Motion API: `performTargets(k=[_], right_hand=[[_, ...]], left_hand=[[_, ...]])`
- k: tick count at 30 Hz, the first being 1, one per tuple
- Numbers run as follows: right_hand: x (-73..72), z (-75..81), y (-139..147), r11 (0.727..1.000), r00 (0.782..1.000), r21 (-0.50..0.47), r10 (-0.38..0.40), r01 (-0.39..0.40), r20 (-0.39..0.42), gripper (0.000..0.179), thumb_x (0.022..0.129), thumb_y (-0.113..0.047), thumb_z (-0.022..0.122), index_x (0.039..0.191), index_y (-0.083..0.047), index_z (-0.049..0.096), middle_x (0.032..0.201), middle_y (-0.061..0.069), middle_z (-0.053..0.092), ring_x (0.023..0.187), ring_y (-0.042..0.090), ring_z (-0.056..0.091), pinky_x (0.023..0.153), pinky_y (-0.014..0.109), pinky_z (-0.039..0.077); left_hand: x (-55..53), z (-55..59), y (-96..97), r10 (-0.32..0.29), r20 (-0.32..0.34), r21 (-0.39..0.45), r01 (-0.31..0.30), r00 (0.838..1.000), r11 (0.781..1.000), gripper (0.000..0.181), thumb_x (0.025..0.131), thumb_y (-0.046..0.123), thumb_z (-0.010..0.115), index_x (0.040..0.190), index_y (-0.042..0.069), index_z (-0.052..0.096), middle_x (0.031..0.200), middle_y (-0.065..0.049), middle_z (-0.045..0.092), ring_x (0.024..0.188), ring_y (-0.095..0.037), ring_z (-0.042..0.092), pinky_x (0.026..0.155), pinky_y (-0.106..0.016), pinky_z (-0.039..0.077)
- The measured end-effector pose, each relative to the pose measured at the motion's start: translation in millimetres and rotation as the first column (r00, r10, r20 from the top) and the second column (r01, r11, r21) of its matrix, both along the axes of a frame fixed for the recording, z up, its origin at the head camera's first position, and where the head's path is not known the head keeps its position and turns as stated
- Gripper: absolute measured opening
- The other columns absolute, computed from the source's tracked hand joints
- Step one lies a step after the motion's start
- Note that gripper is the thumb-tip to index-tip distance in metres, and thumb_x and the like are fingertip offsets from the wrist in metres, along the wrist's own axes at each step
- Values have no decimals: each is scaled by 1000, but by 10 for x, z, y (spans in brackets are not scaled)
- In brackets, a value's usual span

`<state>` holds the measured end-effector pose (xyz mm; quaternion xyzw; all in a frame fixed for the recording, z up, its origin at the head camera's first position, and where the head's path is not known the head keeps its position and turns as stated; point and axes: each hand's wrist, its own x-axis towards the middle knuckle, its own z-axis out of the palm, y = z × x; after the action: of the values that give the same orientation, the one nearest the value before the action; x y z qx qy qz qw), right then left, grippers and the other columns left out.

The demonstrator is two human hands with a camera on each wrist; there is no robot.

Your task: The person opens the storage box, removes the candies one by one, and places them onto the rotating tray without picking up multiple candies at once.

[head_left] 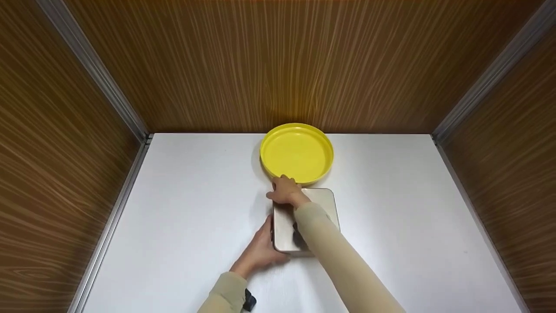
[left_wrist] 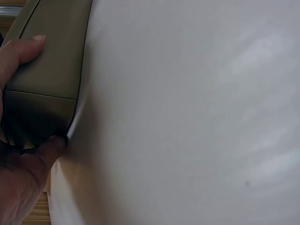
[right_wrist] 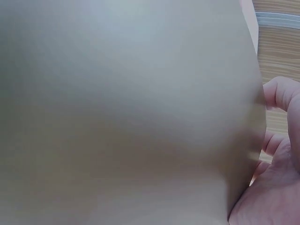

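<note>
A silvery rectangular tin [head_left: 284, 230] lies on the white table, just in front of a round yellow tray [head_left: 299, 152]. My left hand [head_left: 262, 245] grips the tin's near left corner, thumb along the left side and fingers at the near side. In the left wrist view a thin seam runs around the tin [left_wrist: 54, 61] below its lid. Reaching across the top, my right hand [head_left: 286, 190] holds the far left corner, fingers over the far edge by the tray's rim. The lid's top [right_wrist: 140, 117] fills most of the right wrist view. The tin's inside is hidden.
Wood-grain panels [head_left: 278, 65] enclose the table [head_left: 195, 195] at the back and both sides, with metal rails [head_left: 110, 226] along the side edges. The yellow tray stands close to the back panel. My right forearm [head_left: 343, 256] covers the tin's near right part.
</note>
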<state>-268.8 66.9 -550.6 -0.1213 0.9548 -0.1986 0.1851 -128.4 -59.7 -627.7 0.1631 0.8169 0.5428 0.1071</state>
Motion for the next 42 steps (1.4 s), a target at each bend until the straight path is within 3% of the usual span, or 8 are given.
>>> performTargets(k=[8, 19, 31, 42], right_hand=[[-21, -2, 34, 998, 1000, -61, 25, -25, -10, 22, 87, -30, 66, 85, -10, 58, 84, 4, 49, 83, 25, 48, 72, 36, 36], [5, 29, 39, 998, 1000, -62, 2, -1, 14, 23, 89, -31, 64, 88, -9, 59, 91, 6, 52, 91, 27, 50, 85, 46, 39], [8, 36, -11, 998, 998, -54, -4, 7, 58, 26, 91, -35, 63, 94, -9, 60, 88, 5, 55, 88, 25, 50, 86, 42, 37], [3, -16, -40, 994, 1000, -111, 14, -14, 3, 20, 89, -30, 64, 87, -11, 58, 82, 2, 53, 85, 23, 49, 82, 41, 37]], left_hand=[[1, -4, -3, 18, 11, -37, -17, 1000, 999, 135, 58, 21, 94, 159, 14, 4, 161, -2, 16, 143, -14, 21, 114, -38, 24], [4, 7, -9, 14, -9, -59, -15, 1000, 998, 133, 60, 25, 94, 157, 4, 6, 161, -13, 18, 144, -25, 23, 115, -43, 24], [19, 20, -41, 7, -28, -69, -9, 1000, 998, 134, 60, 23, 94, 157, 6, 4, 161, -12, 16, 144, -25, 23, 115, -41, 23], [16, 28, -127, 19, 6, -85, -18, 1000, 996, 134, 59, 24, 95, 157, 4, 5, 161, -15, 16, 144, -26, 22, 116, -41, 22]])
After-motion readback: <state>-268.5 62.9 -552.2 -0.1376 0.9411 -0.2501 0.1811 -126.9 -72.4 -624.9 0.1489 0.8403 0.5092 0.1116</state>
